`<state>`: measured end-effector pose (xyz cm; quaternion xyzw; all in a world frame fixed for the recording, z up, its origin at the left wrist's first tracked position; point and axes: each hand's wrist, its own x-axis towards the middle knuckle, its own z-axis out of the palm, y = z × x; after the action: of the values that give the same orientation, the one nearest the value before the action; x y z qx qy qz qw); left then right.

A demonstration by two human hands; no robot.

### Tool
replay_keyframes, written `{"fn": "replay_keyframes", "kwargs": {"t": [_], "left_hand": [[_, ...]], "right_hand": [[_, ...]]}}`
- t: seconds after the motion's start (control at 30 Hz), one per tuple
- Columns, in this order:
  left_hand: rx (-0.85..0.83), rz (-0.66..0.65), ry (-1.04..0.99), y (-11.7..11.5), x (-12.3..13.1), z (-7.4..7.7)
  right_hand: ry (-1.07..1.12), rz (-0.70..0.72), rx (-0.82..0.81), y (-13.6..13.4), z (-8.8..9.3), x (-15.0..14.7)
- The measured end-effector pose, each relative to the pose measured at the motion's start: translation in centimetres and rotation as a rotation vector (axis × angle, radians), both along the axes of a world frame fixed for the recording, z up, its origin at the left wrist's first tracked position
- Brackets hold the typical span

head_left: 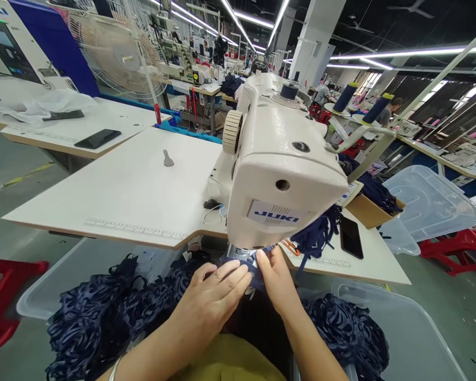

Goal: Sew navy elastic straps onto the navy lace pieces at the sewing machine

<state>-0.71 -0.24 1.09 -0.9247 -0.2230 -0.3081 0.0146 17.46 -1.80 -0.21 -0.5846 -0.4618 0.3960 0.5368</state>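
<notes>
1. Some navy fabric [244, 261] is tucked under the head of the off-white JUKI sewing machine [281, 159], right at the near edge of the bench [122, 180].
2. Left hand [218, 291]: fingers are laid pretty flat over the fabric; whether it's also gripped from underneath can't be told.
3. Right hand [277, 280]: the fabric's right side is pinched by thumb and fingers.
4. Orange snips [290, 247] are parked by the near edge, a black phone [351, 236] toward the near right corner.
5. Navy strips [91, 312] are heaped in clear bins [414, 328] below that edge, both sides.
</notes>
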Motion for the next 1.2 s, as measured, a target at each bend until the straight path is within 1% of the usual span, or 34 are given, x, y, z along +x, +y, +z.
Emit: {"fn": "replay_keyframes", "kwargs": {"t": [0.07,0.17,0.33,0.4,0.47,0.53,0.63,0.7,0.8,0.87,0.97,1.1,1.13,1.2], "left_hand": [[0.001,0.035,-0.015,-0.1,0.2,-0.3],[0.009,0.105,-0.06,-0.4,0.7,-0.8],[0.043,0.181,-0.087,-0.5,1.5,-1.2],[0.054,0.158,-0.082,-0.3,1.2,-1.3],[0.069,0.104,-0.055,-0.1,0.7,-1.5],[0.082,0.044,-0.016,0.2,0.2,-1.6],[0.093,-0.011,0.011,0.3,-0.3,-1.5],[0.075,-0.031,0.013,0.2,-0.2,-1.3],[-0.011,-0.014,-0.052,0.1,0.3,-1.1],[-0.1,0.041,-0.14,0.1,0.6,-0.8],[-0.261,0.126,-0.199,0.3,1.1,-0.1],[-0.462,0.113,-0.216,0.6,1.5,1.0],[-0.485,0.106,-0.228,0.5,1.6,1.1],[-0.479,0.103,-0.258,0.2,1.7,1.1]], "right_hand": [[-0.102,-0.018,0.018,0.5,0.1,0.4],[-0.198,-0.018,0.03,1.4,0.4,0.8],[-0.322,-0.011,-0.023,2.5,1.6,1.1],[-0.347,0.002,-0.021,2.2,2.2,1.2],[-0.35,0.03,-0.008,1.5,2.7,1.3],[-0.348,0.089,-0.018,0.6,3.0,1.5],[-0.337,0.171,-0.066,-0.5,3.1,1.7],[-0.327,0.181,-0.073,-0.8,3.0,1.7],[-0.354,0.162,-0.043,-1.0,2.7,1.5],[-0.387,0.155,-0.009,-1.2,2.5,1.4],[-0.412,0.154,0.068,-1.7,2.2,1.2],[-0.432,0.186,0.249,-2.4,1.7,1.1],[-0.438,0.18,0.287,-2.5,1.6,1.1],[-0.444,0.142,0.342,-2.8,1.3,1.0]]}}
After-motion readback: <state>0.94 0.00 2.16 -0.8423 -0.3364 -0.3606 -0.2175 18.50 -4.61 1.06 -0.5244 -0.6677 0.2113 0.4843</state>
